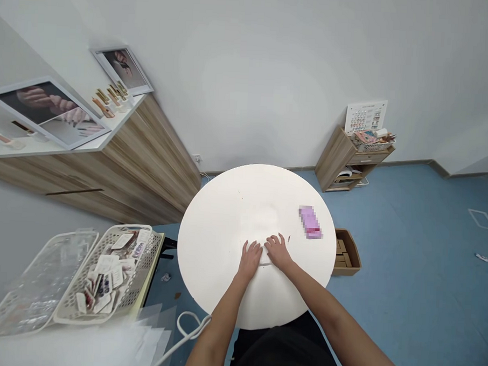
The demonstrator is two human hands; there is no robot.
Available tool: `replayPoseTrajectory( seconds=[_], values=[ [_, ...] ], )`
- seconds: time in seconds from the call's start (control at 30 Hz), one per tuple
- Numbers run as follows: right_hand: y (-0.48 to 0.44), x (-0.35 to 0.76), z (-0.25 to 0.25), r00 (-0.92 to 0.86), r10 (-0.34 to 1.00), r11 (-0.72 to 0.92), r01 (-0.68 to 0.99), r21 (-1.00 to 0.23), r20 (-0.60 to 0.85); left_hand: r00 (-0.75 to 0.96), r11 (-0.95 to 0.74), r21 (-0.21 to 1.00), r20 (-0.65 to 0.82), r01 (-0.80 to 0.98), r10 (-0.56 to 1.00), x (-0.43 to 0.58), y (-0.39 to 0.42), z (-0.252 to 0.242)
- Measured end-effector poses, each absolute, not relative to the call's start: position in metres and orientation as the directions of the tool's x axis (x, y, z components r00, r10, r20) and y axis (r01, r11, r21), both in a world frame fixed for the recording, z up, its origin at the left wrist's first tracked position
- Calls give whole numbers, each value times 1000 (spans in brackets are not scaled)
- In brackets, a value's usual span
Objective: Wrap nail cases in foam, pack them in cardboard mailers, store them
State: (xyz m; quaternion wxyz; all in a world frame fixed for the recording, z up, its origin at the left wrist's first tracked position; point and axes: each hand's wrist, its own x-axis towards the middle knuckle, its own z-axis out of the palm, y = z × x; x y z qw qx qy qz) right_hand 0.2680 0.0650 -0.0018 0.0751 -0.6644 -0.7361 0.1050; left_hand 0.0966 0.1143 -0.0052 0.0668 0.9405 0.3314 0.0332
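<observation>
Resting both hands flat on round white worktop (217,241), fingers spread, neither visibly gripping: left hand (249,260), right hand (279,251) almost touching. Thin pale strip (265,264) just under palms. Pink box (310,222) right of centre, nearer right hand, long axis tilted.

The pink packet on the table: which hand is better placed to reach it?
Probably the right hand: it rests nearer the pink packet, on that side of the white table. The left hand lies farther off, beyond the right.
</observation>
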Motion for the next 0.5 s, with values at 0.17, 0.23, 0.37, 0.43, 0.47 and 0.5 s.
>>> replayPoseTrajectory(
  seconds=[0.17, 0.23, 0.37, 0.43, 0.47, 0.5],
  values=[
    [36, 262, -17, -260, 965, 246, 945, -214, -39, 834, -821, 165, -17, 546, 551, 78, 98, -19],
    [31, 258, -22, -254, 965, 237, 950, -204, -61, 831, -818, 161, -31, 553, 556, 76, 95, -22],
    [37, 255, -18, -221, 970, 200, 962, -189, -101, 834, -812, 194, -107, 551, 541, 82, 105, -18],
    [43, 257, -10, -246, 961, 216, 954, -209, -126, 842, -806, 244, -157, 539, 516, 86, 114, -10],
    [45, 258, -4, -261, 955, 227, 948, -221, -142, 844, -792, 290, -191, 537, 502, 88, 118, -6],
    [47, 260, 1, -276, 948, 236, 944, -231, -159, 844, -770, 345, -227, 536, 486, 89, 122, 0]
  ],
)
